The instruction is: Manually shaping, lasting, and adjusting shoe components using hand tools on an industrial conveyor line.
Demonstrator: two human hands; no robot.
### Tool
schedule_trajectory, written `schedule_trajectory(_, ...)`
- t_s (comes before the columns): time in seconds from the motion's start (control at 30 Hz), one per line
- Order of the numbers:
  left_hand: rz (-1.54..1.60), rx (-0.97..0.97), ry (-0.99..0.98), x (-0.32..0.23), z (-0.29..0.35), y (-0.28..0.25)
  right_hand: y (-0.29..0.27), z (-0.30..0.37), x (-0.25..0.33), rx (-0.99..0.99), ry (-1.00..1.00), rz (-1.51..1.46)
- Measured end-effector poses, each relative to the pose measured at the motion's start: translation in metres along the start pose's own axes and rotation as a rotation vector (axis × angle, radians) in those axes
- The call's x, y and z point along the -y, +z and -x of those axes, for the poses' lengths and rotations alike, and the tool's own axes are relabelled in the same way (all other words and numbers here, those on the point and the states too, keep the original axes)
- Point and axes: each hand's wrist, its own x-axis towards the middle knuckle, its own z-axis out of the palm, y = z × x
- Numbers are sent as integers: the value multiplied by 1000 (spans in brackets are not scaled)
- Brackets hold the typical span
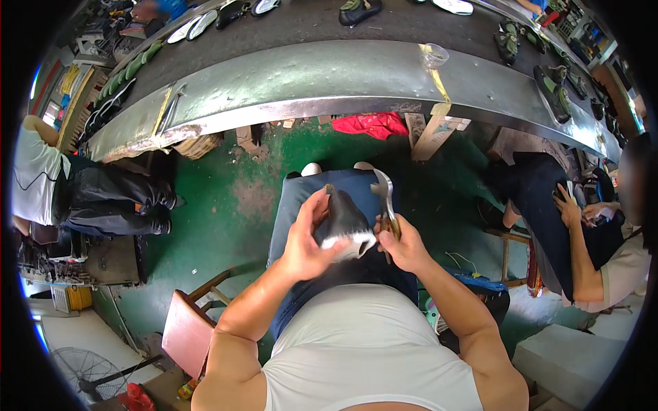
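My left hand (pixel 306 240) is wrapped around a black shoe upper (pixel 345 214) with a pale, fuzzy lower edge, held above my lap. At that edge there is a white rim around a dark opening. My right hand (pixel 406 245) grips a pair of pincers (pixel 385 195) with a curved shiny metal head pointing away from me and brownish handles. The pincers are just right of the upper; whether they touch it I cannot tell. Both hands are closed, and my left palm hides part of the upper's side.
A metal-edged bench (pixel 295 79) with a dark belt (pixel 288 34) runs across the front, carrying several shoes. A clear cup (pixel 433 55) stands on its edge. Red cloth (pixel 370 125) lies beneath. People sit at left and right. A pink-backed chair (pixel 186 334) is at lower left.
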Motion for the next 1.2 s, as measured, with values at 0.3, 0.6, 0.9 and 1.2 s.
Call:
schedule_trajectory(0.3, -581, 35, 867, -33, -12, -15, -12, 16, -2, -22, -13, 124)
schedule_trajectory(0.6, -55, -42, -126, -8, -27, -8, -19, 30, -1, 0, 56, 56)
schedule_trajectory(0.9, -37, 134, -759, 86, -21, 17, -21, 38, -3, -121, 180, 365)
schedule_trajectory(1.2, -44, 146, -591, 87, -8, 15, 4, -30, -15, -278, 221, 724)
